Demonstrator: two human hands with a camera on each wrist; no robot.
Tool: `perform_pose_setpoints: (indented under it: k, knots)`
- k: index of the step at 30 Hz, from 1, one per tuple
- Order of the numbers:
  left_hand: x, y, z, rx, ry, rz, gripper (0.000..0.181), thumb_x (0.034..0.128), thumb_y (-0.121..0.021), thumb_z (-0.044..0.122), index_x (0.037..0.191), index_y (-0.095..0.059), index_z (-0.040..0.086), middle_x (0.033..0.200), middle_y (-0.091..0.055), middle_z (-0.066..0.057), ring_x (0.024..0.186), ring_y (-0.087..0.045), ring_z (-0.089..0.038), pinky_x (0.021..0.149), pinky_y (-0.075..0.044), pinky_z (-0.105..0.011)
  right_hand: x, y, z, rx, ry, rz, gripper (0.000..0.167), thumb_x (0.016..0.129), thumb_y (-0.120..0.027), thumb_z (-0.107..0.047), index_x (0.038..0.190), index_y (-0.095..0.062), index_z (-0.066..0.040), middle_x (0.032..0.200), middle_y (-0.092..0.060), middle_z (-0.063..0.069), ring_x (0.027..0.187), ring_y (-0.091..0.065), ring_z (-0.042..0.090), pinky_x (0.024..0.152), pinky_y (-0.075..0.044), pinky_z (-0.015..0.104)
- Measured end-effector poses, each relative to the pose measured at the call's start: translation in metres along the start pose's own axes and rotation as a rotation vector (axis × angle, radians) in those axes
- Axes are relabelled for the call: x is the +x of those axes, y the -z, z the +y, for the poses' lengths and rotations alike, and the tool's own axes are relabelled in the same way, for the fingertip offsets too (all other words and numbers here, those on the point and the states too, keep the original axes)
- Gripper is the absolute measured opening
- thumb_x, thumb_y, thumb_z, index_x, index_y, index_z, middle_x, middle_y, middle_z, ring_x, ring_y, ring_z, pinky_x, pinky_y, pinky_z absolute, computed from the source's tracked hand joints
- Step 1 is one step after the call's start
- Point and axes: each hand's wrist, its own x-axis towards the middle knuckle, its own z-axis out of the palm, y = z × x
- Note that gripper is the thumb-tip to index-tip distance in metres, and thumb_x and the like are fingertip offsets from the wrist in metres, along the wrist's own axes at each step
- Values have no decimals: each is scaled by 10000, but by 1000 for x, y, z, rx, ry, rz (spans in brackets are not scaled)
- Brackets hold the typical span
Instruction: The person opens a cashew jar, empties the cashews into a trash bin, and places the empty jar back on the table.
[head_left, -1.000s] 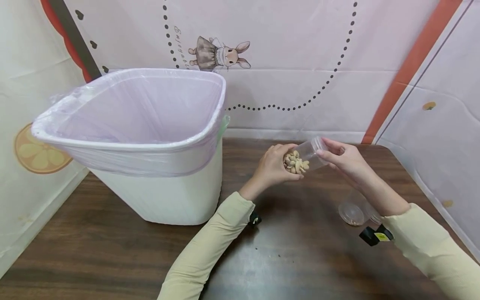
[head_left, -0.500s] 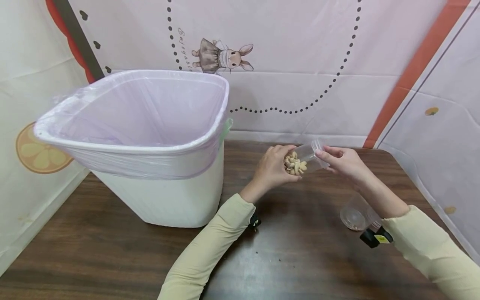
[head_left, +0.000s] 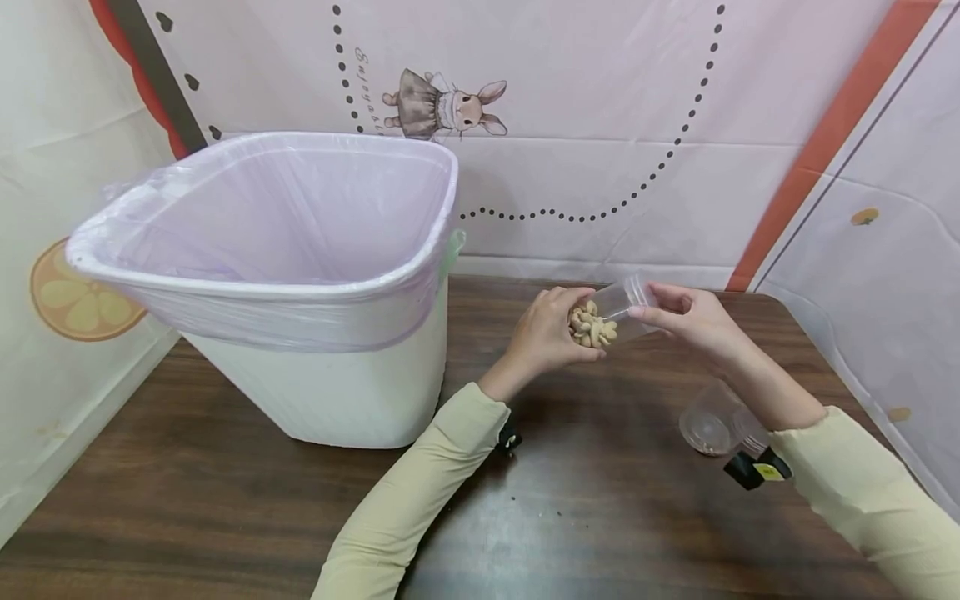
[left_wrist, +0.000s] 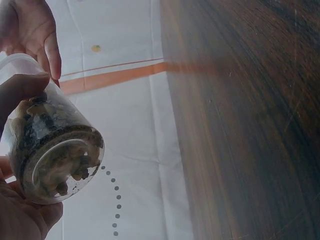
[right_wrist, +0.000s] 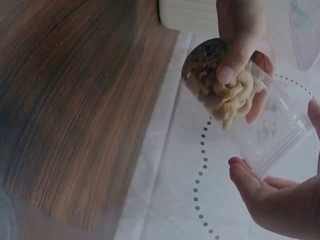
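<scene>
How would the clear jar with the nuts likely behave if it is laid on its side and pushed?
The clear jar would probably roll, because its body is round. It may feel heavier at the bottom end, where the nuts are gathered. Its smooth, see-through surface suggests it could be a little slippery.

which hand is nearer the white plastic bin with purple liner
Left: the left hand is right of the bin, gripping the clear cylindrical plastic jar; the right hand is farther right, at the rim.
</scene>
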Motion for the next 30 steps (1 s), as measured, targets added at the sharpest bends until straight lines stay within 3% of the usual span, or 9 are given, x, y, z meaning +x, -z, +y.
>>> perform_pose_setpoints:
  k: [4, 19, 23, 27, 30]
  knots:
    - [0, 1, 0, -25, 6, -29, 806, 554, -852, 340, 1263, -519, 150, 1103, -584, -21, 969, -501, -140, 796, -426, -243, 0, 1, 2, 22, 15, -20, 698, 897, -559, -214, 1414, -175, 55, 1411, -288, 262, 1264, -322, 308, 769, -407, 77]
    - [-2, 3, 1, -62, -7, -72, 794, 548, -853, 340, 1250, -533, 154, 1099, -594, -20, 980, -518, -138, 832, -417, -251, -3, 6, 8, 189, 85, -117, 764, 845, -596, -41, 1422, -106, 60, 1486, -94, 220, 1343, -130, 356, 889, -375, 117]
    - [-2, 3, 2, -48, 7, -77, 802, 547, -853, 349, 1257, -528, 161, 1109, -590, -18, 980, -512, -139, 821, -419, -248, -4, 5, 9, 232, 58, -115, 724, 895, -546, -119, 1420, -84, 65, 1481, -88, 242, 1300, -271, 241, 843, -399, 98]
    - [-2, 1, 1, -34, 29, -65, 803, 545, -853, 349, 1257, -529, 168, 1089, -589, -11, 950, -500, -130, 775, -417, -230, -4, 3, 8, 286, 15, -81, 680, 939, -474, -241, 1411, -108, 85, 1466, -108, 265, 1101, -433, 32, 820, -425, 106]
    - [-3, -1, 0, -20, 41, -55, 808, 541, -856, 347, 1257, -529, 167, 1063, -588, -8, 921, -491, -125, 740, -414, -221, -3, 3, 7, 279, -15, -47, 684, 947, -433, -309, 1395, -137, 115, 1426, -174, 300, 1178, -452, 159, 815, -431, 110]
